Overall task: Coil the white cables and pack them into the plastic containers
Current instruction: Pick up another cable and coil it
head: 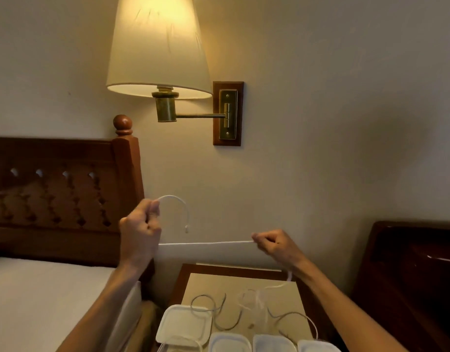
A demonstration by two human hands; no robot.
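Both hands are raised above the bedside table, stretching a white cable (206, 243) taut between them. My left hand (140, 229) grips one end in a fist; the free tip arcs out over the fist, ending in a small connector. My right hand (274, 243) pinches the cable further along, and the rest trails down under the wrist to the table. More white cables (218, 311) lie in loose loops on the tabletop. Several plastic containers (184, 323) with white lids sit in a row at the table's near edge.
The wooden bedside table (185, 278) stands between a bed (41, 295) with a carved headboard on the left and dark wooden furniture (409, 275) on the right. A lit wall lamp (157, 47) hangs above on the cream wall.
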